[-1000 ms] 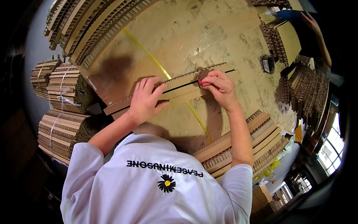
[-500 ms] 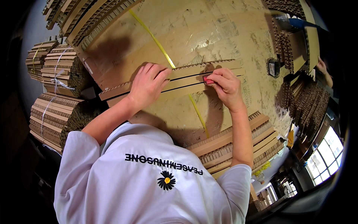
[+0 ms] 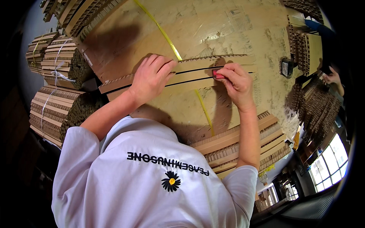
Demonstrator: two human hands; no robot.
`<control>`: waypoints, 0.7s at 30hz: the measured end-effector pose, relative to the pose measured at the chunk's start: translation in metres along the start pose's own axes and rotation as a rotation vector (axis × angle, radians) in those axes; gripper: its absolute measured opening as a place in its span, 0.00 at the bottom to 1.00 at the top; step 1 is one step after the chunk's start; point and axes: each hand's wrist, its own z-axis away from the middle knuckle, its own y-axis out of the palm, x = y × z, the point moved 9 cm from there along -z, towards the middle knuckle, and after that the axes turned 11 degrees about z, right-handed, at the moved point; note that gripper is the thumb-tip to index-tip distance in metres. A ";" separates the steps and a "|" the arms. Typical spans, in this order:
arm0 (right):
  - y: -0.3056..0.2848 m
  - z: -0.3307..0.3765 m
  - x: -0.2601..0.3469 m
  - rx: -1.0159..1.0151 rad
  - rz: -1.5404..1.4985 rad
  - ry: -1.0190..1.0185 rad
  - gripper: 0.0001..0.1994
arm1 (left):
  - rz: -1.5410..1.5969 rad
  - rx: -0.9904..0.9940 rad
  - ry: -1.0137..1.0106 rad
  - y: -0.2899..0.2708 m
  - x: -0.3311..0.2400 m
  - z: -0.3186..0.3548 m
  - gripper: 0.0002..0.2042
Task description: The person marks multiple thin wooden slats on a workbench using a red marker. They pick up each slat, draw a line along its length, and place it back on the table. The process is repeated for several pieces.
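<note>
Several long corrugated cardboard strips (image 3: 197,70) lie side by side across a big cardboard sheet (image 3: 228,30). My left hand (image 3: 150,78) presses flat on the strips near their left part, fingers spread a little. My right hand (image 3: 237,83) pinches a small red tool (image 3: 217,73) with its tip on the strips, at a dark line between them. A yellow strap (image 3: 163,34) runs diagonally under the strips and comes out below them.
Tied bundles of cardboard strips (image 3: 57,64) stand at the left, with more stacked strips (image 3: 243,144) at the lower right. A small black device (image 3: 286,68) lies at the right. Another person's hand (image 3: 332,78) shows at the far right edge.
Both hands stay on the strips. My left hand has slid slightly up over them, and the red tool in my right hand now shows more clearly.
</note>
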 end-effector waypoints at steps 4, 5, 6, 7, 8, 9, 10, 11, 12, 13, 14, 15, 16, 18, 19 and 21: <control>0.002 -0.002 -0.003 0.005 0.008 0.022 0.11 | -0.048 0.017 0.026 0.002 0.001 0.001 0.21; 0.003 -0.002 -0.004 0.010 0.012 0.019 0.10 | -0.083 0.028 0.033 0.000 0.003 -0.001 0.22; 0.004 -0.002 -0.005 0.017 0.014 0.020 0.10 | -0.115 0.036 0.043 0.000 0.004 -0.003 0.23; 0.004 -0.001 -0.006 0.023 0.016 0.021 0.10 | -0.137 0.032 0.046 -0.001 0.004 -0.004 0.23; 0.005 0.000 -0.006 0.030 0.019 0.022 0.10 | -0.160 0.028 0.048 -0.002 0.003 -0.006 0.24; 0.005 0.000 -0.006 0.030 0.027 0.020 0.10 | -0.185 0.022 0.050 -0.003 0.003 -0.006 0.24; 0.005 0.000 -0.005 0.031 0.035 0.019 0.10 | -0.153 0.045 0.039 -0.002 0.002 -0.005 0.21; 0.005 0.000 -0.005 0.031 0.044 0.018 0.10 | -0.121 0.054 0.021 -0.002 -0.003 -0.003 0.20; 0.005 0.001 -0.006 0.030 0.044 0.024 0.10 | -0.089 0.066 0.002 -0.001 -0.009 -0.002 0.20; 0.006 0.001 -0.006 0.030 0.045 0.031 0.10 | -0.057 0.077 -0.017 0.000 -0.013 -0.001 0.19; 0.006 0.001 -0.007 0.029 0.046 0.038 0.10 | -0.044 0.105 -0.039 0.002 -0.013 0.001 0.20; 0.007 0.002 -0.007 0.044 0.047 0.032 0.10 | -0.053 0.111 -0.045 0.002 -0.014 0.002 0.21; 0.007 0.002 -0.008 0.060 0.048 0.026 0.09 | -0.062 0.117 -0.050 0.003 -0.014 0.002 0.22; 0.008 0.003 -0.008 0.057 0.040 0.028 0.09 | -0.071 0.134 -0.059 0.006 -0.014 0.003 0.24; 0.008 0.003 -0.008 0.038 0.030 0.036 0.09 | -0.072 0.145 -0.062 0.008 -0.013 0.004 0.24; 0.008 0.004 -0.012 0.047 -0.013 0.084 0.10 | -0.074 0.160 -0.061 0.011 -0.012 0.004 0.25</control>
